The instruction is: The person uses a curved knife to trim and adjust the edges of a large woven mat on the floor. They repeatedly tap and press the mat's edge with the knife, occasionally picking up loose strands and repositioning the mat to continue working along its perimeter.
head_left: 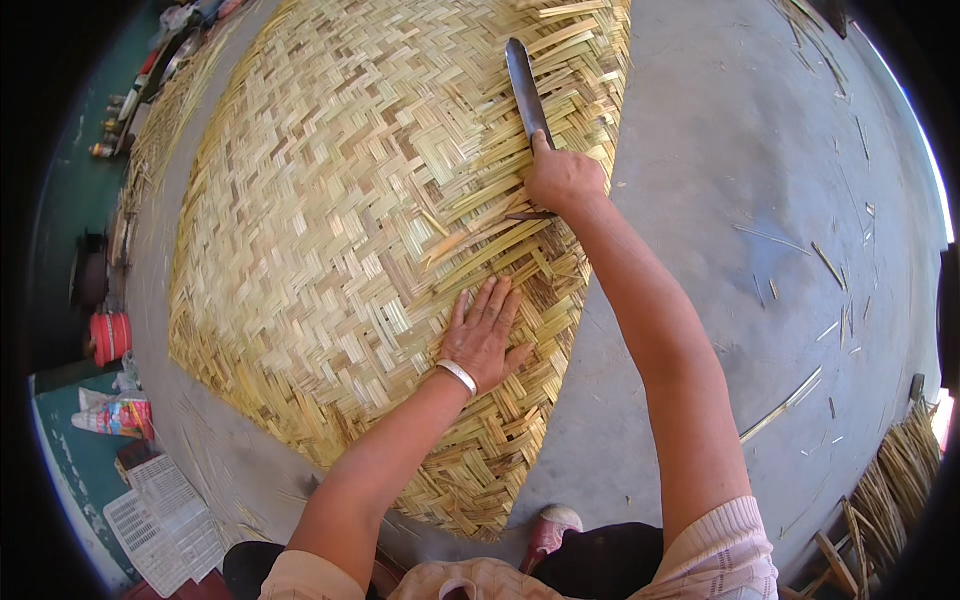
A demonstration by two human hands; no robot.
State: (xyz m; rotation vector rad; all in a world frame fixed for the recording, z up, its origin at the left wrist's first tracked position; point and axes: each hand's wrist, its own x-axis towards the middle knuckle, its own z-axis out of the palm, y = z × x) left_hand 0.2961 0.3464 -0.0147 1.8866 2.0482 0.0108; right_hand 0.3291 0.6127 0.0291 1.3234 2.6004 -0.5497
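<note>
A large woven mat of pale yellow-green split strips [330, 190] lies on the grey floor in front of me. My left hand [485, 338] rests flat on it near the right edge, fingers spread, with a white bracelet at the wrist. Farther up, my right hand [566, 180] is closed round the grip of a long-bladed knife [526, 90], thumb laid along the base of the dark blade. The blade points away from me, over the mat. Beneath the knife and between my hands, loose strip ends [500, 245] stick out of the weave along the right side.
Cut strip scraps [828, 268] lie scattered over the floor [700, 130] at right. A bundle of stalks [890, 470] stands at lower right. Along the left wall are a red round container [110, 337], a colourful plastic bag [115, 415] and printed sheets [165, 520]. My shoe [552, 530] is close to the mat's near corner.
</note>
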